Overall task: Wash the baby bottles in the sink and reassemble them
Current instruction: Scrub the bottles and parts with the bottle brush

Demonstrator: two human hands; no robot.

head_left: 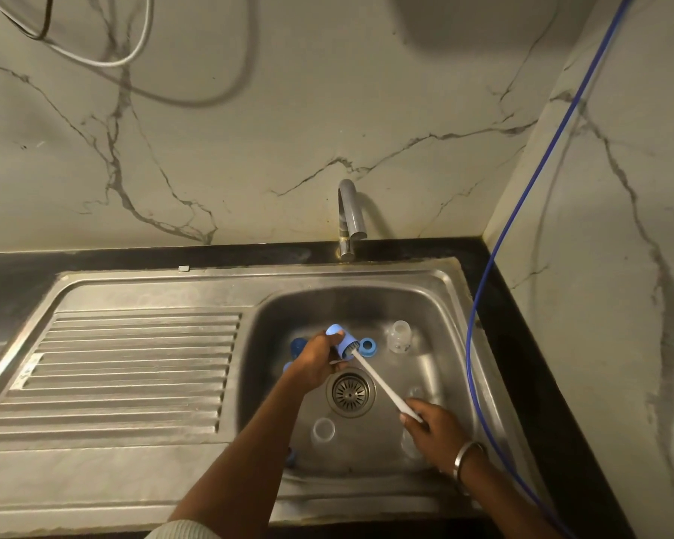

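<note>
Nearest, just right of the drain [350,391], the right hand [430,429] pinches the white brush handle [382,385]. Its long axis slants up-left across the drain into the blue cap [341,341], which the left hand [318,359] grips above-left of the drain.

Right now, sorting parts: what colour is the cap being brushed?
Light blue plastic cap, head view.

Tabletop [495,262]: black, set against marble walls; a steel sink [450,289] is let into it.
Drainboard [133,367]: ribbed, on the left.
Basin floor: a drain [350,391] at the middle; a clear bottle [400,336] and blue ring [366,345] toward the back; a clear cup [323,429] in front.
Tap [349,217]: mounted behind the basin.
</note>
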